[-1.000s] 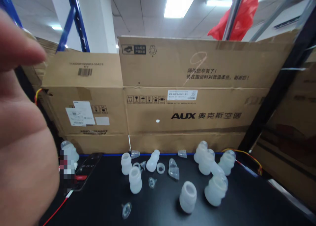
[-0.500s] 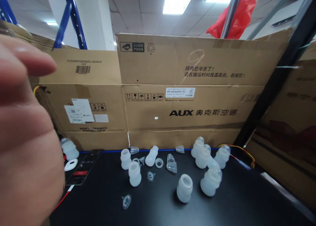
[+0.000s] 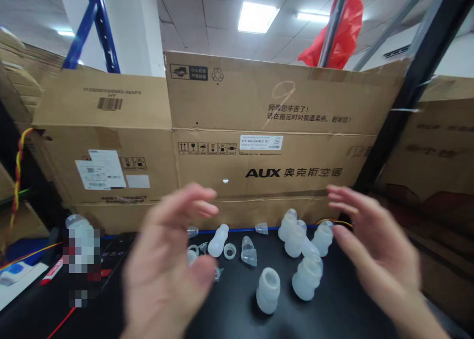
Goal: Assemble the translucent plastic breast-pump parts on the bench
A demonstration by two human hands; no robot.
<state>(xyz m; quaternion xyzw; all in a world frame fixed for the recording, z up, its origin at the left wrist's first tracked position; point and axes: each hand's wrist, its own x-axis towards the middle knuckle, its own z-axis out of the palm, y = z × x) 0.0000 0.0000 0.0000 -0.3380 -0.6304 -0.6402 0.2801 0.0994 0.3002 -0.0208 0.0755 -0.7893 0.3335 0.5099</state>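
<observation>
Both hands hover above the black table (image 3: pixel 333 314) and hold nothing. The left hand (image 3: pixel 166 270) has its fingers spread and loosely curved, in front of small clear parts (image 3: pixel 248 252). The right hand (image 3: pixel 374 250) is open flat, just beside a group of translucent bottles (image 3: pixel 296 238). Between the hands one open cup (image 3: pixel 267 289) stands upright; it looks empty.
</observation>
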